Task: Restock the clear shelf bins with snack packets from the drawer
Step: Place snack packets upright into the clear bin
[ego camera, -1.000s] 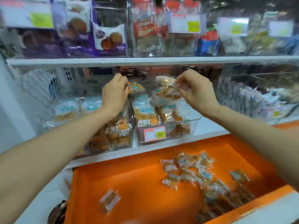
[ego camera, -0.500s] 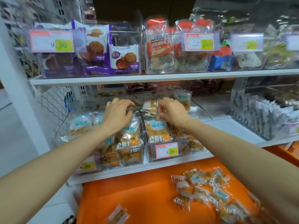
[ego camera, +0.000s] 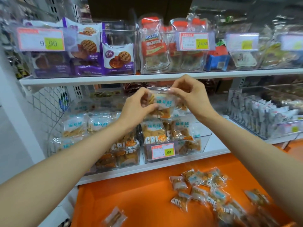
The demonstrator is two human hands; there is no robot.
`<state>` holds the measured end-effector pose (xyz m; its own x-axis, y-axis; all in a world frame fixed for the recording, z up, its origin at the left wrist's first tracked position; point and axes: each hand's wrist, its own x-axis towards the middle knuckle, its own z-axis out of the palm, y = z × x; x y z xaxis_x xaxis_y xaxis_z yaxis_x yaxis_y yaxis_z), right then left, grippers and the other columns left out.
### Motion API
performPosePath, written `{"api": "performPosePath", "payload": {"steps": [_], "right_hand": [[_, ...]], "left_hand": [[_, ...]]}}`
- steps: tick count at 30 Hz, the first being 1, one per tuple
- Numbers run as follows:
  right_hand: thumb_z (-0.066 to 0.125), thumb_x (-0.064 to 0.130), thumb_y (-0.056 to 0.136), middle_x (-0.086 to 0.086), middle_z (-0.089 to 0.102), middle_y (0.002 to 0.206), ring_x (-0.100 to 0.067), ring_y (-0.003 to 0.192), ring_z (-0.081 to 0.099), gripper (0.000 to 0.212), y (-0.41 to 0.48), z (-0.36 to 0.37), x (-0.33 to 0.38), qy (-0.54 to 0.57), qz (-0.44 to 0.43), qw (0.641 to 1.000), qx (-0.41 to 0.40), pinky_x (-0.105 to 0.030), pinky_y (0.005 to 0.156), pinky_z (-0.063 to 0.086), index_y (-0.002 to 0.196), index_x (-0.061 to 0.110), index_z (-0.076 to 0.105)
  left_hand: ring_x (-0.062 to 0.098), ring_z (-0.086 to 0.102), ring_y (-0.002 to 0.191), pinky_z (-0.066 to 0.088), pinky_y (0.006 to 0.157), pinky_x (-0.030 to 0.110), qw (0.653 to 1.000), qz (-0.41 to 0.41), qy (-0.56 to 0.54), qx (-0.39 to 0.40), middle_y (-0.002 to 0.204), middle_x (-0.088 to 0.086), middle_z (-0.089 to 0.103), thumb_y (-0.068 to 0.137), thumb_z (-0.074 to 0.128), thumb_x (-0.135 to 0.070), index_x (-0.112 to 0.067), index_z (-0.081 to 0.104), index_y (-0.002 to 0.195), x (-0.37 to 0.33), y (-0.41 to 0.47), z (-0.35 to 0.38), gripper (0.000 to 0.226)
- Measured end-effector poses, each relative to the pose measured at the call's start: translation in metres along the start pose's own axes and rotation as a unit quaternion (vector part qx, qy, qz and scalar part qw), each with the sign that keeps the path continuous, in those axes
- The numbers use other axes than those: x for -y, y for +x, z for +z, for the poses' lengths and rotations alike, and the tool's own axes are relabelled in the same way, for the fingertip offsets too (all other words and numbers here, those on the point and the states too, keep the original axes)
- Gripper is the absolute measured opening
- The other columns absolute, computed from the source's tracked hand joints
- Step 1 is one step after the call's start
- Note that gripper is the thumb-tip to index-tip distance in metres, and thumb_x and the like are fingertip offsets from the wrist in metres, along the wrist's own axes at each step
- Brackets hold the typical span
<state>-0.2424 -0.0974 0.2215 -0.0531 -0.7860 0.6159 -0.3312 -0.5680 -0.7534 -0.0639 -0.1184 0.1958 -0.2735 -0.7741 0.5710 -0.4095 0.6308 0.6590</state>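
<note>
Two grips meet on one packet (ego camera: 162, 102), held up in front of the lower shelf, just above the bin (ego camera: 203, 140) that carries the 8.80 tag (ego camera: 163, 151). The left grip (ego camera: 137, 104) curls its fingers and thumb round the packet's left end. The right grip (ego camera: 192, 94) pinches the packet's upper right edge with curled fingers. The packet is clear with blue print, shows orange strips inside, and lies roughly level between the two grips.

The bin below it is filled with like packets standing upright, and a few more are heaped at its back. A second bin (ego camera: 131, 155) stands just beside it on the left, also packed, with the left forearm crossing in front of it.

Below the shelf the orange drawer (ego camera: 131, 194) stands pulled out. A loose pile of packets (ego camera: 200, 190) lies in its right half. One lone packet (ego camera: 115, 217) lies well apart from the pile, near the front left.

On the upper shelf (ego camera: 114, 79) stand clear bins with purple cookie packs (ego camera: 118, 60) and red pouches (ego camera: 152, 45). Another bin (ego camera: 262, 115) with white packets sits on the lower shelf at the right.
</note>
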Motion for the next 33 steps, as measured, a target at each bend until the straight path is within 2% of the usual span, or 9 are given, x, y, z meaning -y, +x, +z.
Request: {"api": "performPosePath", "payload": {"steps": [4,8,12,15,17,20,23,29,33], "right_hand": [[0.072,0.015,0.080,-0.003,0.064,0.085,-0.007,0.070,0.062,0.025,-0.008,-0.037,-0.009,0.055,0.129,0.989,0.055,-0.020,0.058,0.053,0.100,0.020,0.058],[0.074,0.023,0.070,-0.010,0.064,0.096,-0.020,0.078,0.059,0.038,-0.020,-0.062,-0.025,0.057,0.197,0.972,0.118,-0.023,0.064,0.049,0.103,0.010,0.062],[0.073,0.022,0.072,-0.011,0.064,0.098,-0.021,0.085,0.061,0.048,-0.032,-0.077,-0.031,0.074,0.216,0.963,0.143,-0.026,0.070,0.051,0.112,-0.001,0.058],[0.070,0.017,0.078,-0.006,0.068,0.090,-0.016,0.079,0.062,0.025,-0.033,-0.087,-0.030,0.050,0.227,0.961,0.151,-0.027,0.073,0.048,0.101,0.006,0.065],[0.067,0.011,0.083,-0.003,0.065,0.077,-0.010,0.067,0.058,0.004,-0.028,-0.098,-0.032,0.016,0.240,0.968,0.073,-0.022,0.066,0.045,0.086,0.011,0.066],[0.071,0.010,0.081,-0.004,0.064,0.080,-0.005,0.061,0.055,0.011,-0.016,-0.118,-0.049,-0.060,0.261,0.960,-0.088,-0.015,0.054,0.040,0.080,0.013,0.061],[0.076,0.014,0.077,-0.005,0.065,0.089,-0.015,0.081,0.058,0.016,-0.005,-0.115,-0.071,-0.155,0.251,0.943,-0.153,-0.020,0.061,0.039,0.085,0.011,0.062],[0.079,0.028,0.074,-0.011,0.068,0.097,-0.026,0.094,0.063,0.030,0.034,-0.068,-0.096,-0.320,0.237,0.915,-0.057,-0.030,0.077,0.046,0.094,0.011,0.066],[0.076,0.029,0.077,-0.020,0.068,0.102,-0.034,0.100,0.062,0.035,0.056,-0.048,-0.115,-0.400,0.238,0.885,0.007,-0.033,0.080,0.047,0.099,0.002,0.069]], "left_hand": [[0.011,0.051,0.071,0.048,0.067,0.023,0.989,-0.050,-0.135,0.035,0.074,-0.006,0.052,0.082,0.069,-0.011,-0.022,0.047,0.075,-0.018,0.001,0.019,0.026],[-0.005,0.054,0.060,0.043,0.058,0.009,0.975,-0.086,-0.203,0.038,0.072,-0.007,0.051,0.085,0.065,-0.007,-0.016,0.049,0.078,-0.032,0.004,0.040,0.021],[-0.001,0.058,0.062,0.049,0.063,0.016,0.963,-0.106,-0.241,0.047,0.075,-0.003,0.055,0.085,0.066,-0.007,-0.013,0.051,0.081,-0.037,0.006,0.055,0.016],[0.012,0.056,0.072,0.047,0.070,0.028,0.976,-0.121,-0.170,0.059,0.076,-0.004,0.056,0.085,0.067,-0.011,-0.016,0.053,0.085,-0.036,0.007,0.066,0.015],[0.008,0.053,0.072,0.046,0.071,0.023,0.988,-0.109,-0.088,0.059,0.080,-0.006,0.056,0.086,0.066,-0.012,-0.014,0.055,0.098,-0.030,0.007,0.067,0.017],[0.006,0.053,0.080,0.046,0.075,0.022,0.997,-0.056,0.043,0.039,0.089,-0.008,0.057,0.087,0.063,-0.013,-0.016,0.055,0.103,-0.017,0.004,0.057,0.018],[0.010,0.048,0.099,0.038,0.081,0.022,0.980,0.018,0.185,0.069,0.105,-0.007,0.056,0.086,0.065,-0.025,-0.018,0.055,0.107,-0.003,0.003,0.049,0.024],[0.012,0.033,0.118,0.021,0.093,0.023,0.928,0.140,0.296,0.179,0.130,-0.006,0.042,0.081,0.061,-0.054,-0.026,0.042,0.132,0.001,0.004,0.069,0.061],[0.015,0.032,0.124,0.020,0.099,0.029,0.912,0.153,0.323,0.200,0.135,-0.005,0.038,0.081,0.058,-0.058,-0.028,0.035,0.138,0.003,0.008,0.090,0.069]]}}
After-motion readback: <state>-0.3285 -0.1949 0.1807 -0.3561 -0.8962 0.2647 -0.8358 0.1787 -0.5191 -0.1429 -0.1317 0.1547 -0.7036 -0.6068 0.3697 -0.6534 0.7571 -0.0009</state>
